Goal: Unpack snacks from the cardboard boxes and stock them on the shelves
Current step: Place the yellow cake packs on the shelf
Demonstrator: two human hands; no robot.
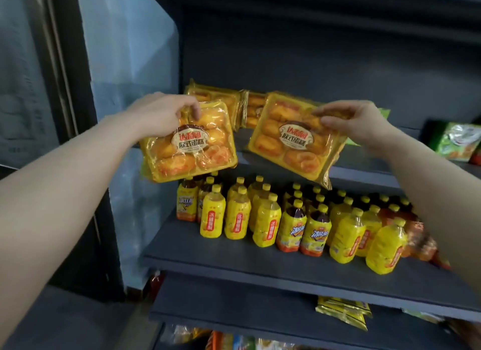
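Note:
My left hand point(161, 114) pinches the top edge of a yellow pack of small cakes point(190, 146), which hangs in front of the upper shelf point(364, 171). My right hand point(356, 120) grips the top right corner of a second, identical cake pack point(289, 141), tilted above the shelf's front edge. Behind them, two more cake packs point(221, 97) stand leaning at the back of that shelf. No cardboard box is in view.
Several yellow drink bottles point(286, 219) fill the shelf below. A green snack bag point(458, 141) sits at the upper shelf's right end. Yellow packets point(343, 313) lie on a lower shelf. A glass door point(125, 63) stands to the left.

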